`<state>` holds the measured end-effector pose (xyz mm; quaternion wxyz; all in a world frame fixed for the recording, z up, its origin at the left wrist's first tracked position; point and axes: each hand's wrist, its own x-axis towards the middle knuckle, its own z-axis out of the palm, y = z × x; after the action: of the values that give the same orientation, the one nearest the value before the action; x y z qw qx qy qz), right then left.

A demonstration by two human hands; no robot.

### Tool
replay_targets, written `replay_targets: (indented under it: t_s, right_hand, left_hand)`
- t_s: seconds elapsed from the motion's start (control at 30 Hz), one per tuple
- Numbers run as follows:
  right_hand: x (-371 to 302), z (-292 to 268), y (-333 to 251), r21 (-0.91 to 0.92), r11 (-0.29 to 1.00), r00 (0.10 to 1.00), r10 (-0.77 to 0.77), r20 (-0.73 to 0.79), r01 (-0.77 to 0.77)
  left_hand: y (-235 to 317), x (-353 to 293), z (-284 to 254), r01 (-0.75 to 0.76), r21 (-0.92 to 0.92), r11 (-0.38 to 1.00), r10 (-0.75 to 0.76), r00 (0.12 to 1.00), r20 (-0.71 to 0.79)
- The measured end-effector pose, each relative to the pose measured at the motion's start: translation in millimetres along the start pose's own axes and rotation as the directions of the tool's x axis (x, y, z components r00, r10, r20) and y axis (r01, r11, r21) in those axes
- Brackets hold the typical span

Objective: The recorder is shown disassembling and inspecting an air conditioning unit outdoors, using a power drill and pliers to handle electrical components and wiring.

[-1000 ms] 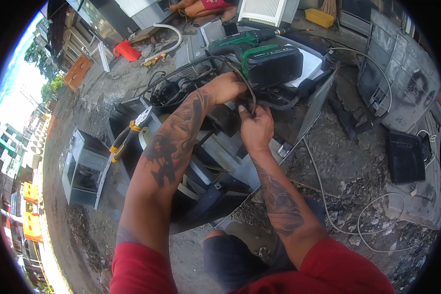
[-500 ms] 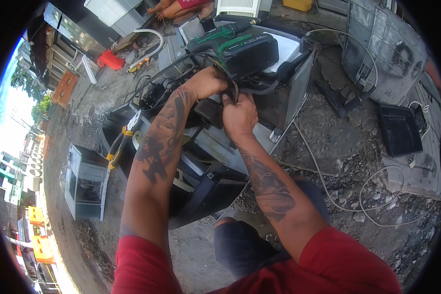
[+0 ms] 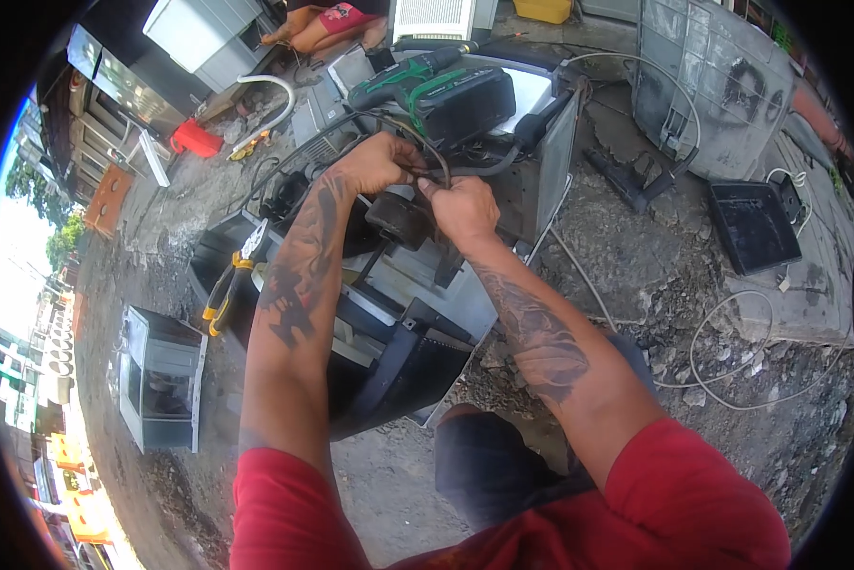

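My left hand (image 3: 381,163) is closed, its fingertips pinching a dark cable (image 3: 443,169) above an opened metal appliance casing (image 3: 555,157). Right beside it, my right hand (image 3: 465,207) also grips this cable, thumb pointing toward the left fingertips. Just below both hands sits a dark rounded block (image 3: 398,220) inside the casing. Beyond them a green and black cordless drill (image 3: 427,90) lies on top of the appliance. Pliers with yellow and black handles (image 3: 227,290) rest on the casing's left edge. My fingers hide the exact spot where the cable is held.
A small grey box-like part (image 3: 166,366) lies on the ground at left. On the right are a large grey panel (image 3: 712,85), a black tray (image 3: 755,228) and a loose pale cord (image 3: 698,361). Another person's legs (image 3: 327,28) show at the back.
The view has shifted slightly. My right hand has moved a little to the right relative to the appliance, and more of the dark block shows between my arms. Both hands stay on the cable.
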<state>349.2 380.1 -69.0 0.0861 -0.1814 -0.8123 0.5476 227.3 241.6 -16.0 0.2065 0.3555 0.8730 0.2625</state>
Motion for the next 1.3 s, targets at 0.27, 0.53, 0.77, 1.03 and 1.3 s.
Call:
replay_targets:
  t_s: [0.27, 0.53, 0.77, 1.03, 1.3]
  right_hand:
    - [15.2, -2.8, 16.1, 0.075, 0.995, 0.996, -0.066, 0.056, 0.062]
    - [35.6, -10.1, 44.5, 0.014, 0.904, 0.892, -0.425, 0.155, 0.428]
    - [52.2, -18.0, 54.3, -0.102, 0.561, 0.568, -0.819, 0.073, 0.822]
    - [67.1, -18.7, 53.8, -0.304, 0.138, 0.170, -0.982, 0.084, 0.943]
    - [67.0, -2.7, 60.2, -0.161, 0.220, 0.206, -0.974, -0.098, 0.962]
  left_hand:
    - [-13.9, 3.5, -4.4, -0.038, -0.163, 0.986, 0.039, 0.999, 0.000]
    - [-18.6, -1.6, 0.1, -0.058, -0.049, 0.997, 0.054, 0.996, -0.068]
    - [0.7, -3.5, 5.3, -0.027, 0.002, 1.000, 0.027, 0.997, -0.066]
    - [-15.0, -1.5, 4.5, -0.062, 0.058, 0.996, 0.066, 0.995, -0.081]
    - [6.2, -5.3, -1.3, -0.006, 0.006, 1.000, 0.006, 1.000, 0.011]
